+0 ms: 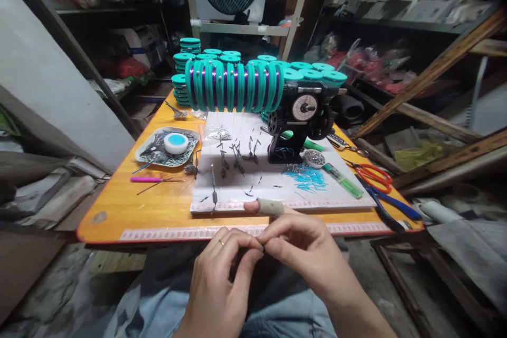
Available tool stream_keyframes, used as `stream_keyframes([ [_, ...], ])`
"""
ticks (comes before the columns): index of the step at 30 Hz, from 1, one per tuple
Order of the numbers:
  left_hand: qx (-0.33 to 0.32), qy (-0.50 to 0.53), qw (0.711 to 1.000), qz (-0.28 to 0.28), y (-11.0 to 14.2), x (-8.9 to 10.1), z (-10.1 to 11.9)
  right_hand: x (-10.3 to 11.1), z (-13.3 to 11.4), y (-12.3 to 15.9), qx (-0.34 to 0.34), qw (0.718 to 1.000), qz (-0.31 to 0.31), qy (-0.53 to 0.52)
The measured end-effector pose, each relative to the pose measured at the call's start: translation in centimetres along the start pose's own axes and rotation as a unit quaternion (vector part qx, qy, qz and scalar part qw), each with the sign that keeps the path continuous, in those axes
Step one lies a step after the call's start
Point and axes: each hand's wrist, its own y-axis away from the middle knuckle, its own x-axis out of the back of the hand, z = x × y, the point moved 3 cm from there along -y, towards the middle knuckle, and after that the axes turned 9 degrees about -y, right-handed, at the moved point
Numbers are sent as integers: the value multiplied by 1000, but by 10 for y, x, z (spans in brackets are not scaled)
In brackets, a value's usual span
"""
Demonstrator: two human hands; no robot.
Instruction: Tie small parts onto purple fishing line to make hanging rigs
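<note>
My left hand (225, 269), with a ring on one finger, is pinched at the thumb and index fingertips just in front of the table's near edge. My right hand (299, 245) pinches at the same spot, its fingertips meeting the left ones. A small dark bit shows between them, too small to name. One right finger wears a greyish wrap (270, 207) and points over the white board (237, 195). On that board lie small dark wire-and-weight pieces (237, 158), a grey weight on a wire (214, 193) and short blue tubes (309, 178).
Teal spools (233, 87) of purple line sit on a black winding machine (299, 121). A tray (142, 156) with small parts and a magenta-handled tool (146, 179) lie left. Blue-handled pliers (392, 203), orange-handled scissors (374, 177) and a bowl of beads (315, 158) are right.
</note>
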Motion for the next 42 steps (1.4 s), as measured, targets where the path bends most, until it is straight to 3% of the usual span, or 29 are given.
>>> stream_keyframes([
  [2, -39, -27, 999, -2, 1, 1, 1, -7, -4, -1, -1, 1000, -15, 5],
  [4, -35, -22, 999, 2, 3, 2, 2, -11, -6, 0, 17, 1000, 3, 24],
  [9, 126, 157, 979, 43, 9, -3, 2, -11, 0, 8, 45, 996, 55, 57],
  [13, 169, 184, 964, 87, 9, -3, 3, -4, 19, 16, 12, 996, 83, -23],
  [18, 117, 142, 980, 72, 6, -1, 4, -3, 43, 21, -48, 954, 145, -259],
  [23, 85, 129, 987, 51, 5, -2, 3, -11, 51, 22, -115, 914, 143, -361],
  [28, 47, 81, 994, 56, 3, 3, 5, -11, 49, 22, -118, 901, 145, -391],
  [34, 52, 51, 994, 80, 3, 4, 12, -18, 49, 23, -162, 879, 140, -426],
  [42, 13, 12, 994, 106, 0, 1, 18, -22, 57, 27, -166, 886, 143, -409],
])
